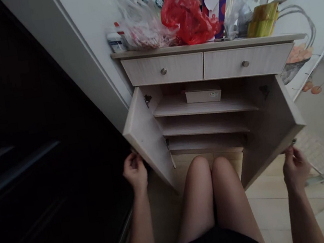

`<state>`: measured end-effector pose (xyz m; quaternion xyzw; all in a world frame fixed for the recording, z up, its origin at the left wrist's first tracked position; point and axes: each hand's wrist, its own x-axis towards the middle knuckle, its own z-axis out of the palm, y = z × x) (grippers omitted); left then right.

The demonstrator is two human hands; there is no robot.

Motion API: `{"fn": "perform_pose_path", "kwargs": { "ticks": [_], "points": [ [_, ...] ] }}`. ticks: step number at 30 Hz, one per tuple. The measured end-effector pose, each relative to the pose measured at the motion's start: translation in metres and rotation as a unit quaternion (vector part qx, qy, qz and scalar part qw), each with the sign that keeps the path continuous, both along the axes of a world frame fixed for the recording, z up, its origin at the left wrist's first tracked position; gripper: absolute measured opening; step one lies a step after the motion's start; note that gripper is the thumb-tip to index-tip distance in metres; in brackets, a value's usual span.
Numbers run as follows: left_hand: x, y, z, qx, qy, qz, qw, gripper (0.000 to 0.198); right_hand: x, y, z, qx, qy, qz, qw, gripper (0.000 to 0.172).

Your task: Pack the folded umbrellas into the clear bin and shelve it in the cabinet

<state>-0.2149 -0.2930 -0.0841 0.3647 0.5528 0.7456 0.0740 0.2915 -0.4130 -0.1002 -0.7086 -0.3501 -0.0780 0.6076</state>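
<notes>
Shelves (207, 122) lie open between two doors (151, 139), held near their free edges (275, 155) by both hands (135, 172).

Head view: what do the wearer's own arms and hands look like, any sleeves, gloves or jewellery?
Both the left hand and the right hand are ungloved. The left forearm and right forearm look slim and show no sleeve within the frame. I see no watch, bracelet or cable at either wrist; the fingers are too small to rule out rings.
</notes>
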Motion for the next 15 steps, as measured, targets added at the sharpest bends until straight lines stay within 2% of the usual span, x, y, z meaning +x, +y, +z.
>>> {"fn": "perform_pose_path", "kwargs": {
  "ticks": [3,7,11,15],
  "points": [
    [0.036,0.007,-0.005,-0.011,0.036,-0.079,0.996,0.037,-0.027,0.012,0.014,-0.017,-0.008,0.076,0.997,0.061],
    [0.088,0.024,0.002,-0.015,0.128,-0.148,0.981,0.03,-0.06,0.043,0.03,-0.044,-0.055,0.151,0.986,0.059],
    [0.137,0.055,0.017,-0.031,0.238,-0.189,0.952,0.015,-0.097,0.095,0.042,-0.079,-0.09,0.174,0.977,0.051],
    [0.177,0.097,0.031,-0.081,0.27,-0.228,0.932,0.005,-0.13,0.154,0.059,-0.14,-0.111,0.181,0.967,0.037]
  ]
}}
